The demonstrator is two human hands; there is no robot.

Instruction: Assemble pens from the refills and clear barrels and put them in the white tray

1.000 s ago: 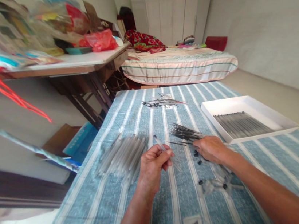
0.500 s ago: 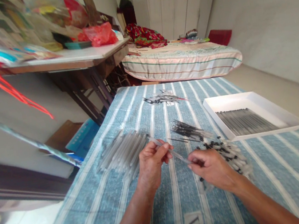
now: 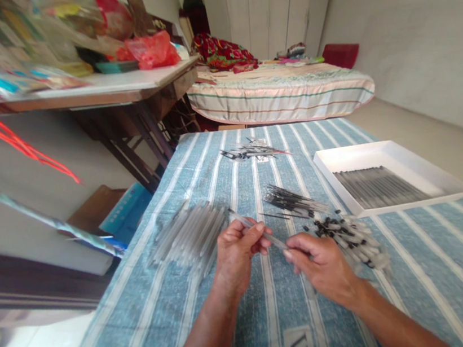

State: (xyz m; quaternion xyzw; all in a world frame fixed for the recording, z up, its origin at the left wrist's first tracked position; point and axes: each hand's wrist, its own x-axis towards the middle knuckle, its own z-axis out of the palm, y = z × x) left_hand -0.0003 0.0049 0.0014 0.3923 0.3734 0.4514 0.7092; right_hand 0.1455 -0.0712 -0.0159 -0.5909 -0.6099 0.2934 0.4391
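A slim translucent pen point(image 3: 276, 241) slants between my two hands above the striped cloth. My left hand point(image 3: 239, 249) is closed around its upper part, thumb against fingers. The fingers of my right hand point(image 3: 317, 259) pinch its lower right end, which they hide. To the left of my left hand lies a pile of translucent grey pen barrels point(image 3: 192, 232). Thin dark pen refills point(image 3: 290, 200) lie in a bundle beyond my hands. Just right of my right hand is a heap of clear pen caps point(image 3: 357, 239) with black parts.
A white open box point(image 3: 443, 197) at the right holds a row of pens point(image 3: 380, 187). Scattered dark refills point(image 3: 254, 151) lie toward the table's far end. A cluttered side table point(image 3: 118, 91) stands at the left, and a bed point(image 3: 285, 95) behind.
My right hand has moved a little left, closer to my left hand, along the pen. My left hand has stayed nearly still, and the view has shifted slightly.
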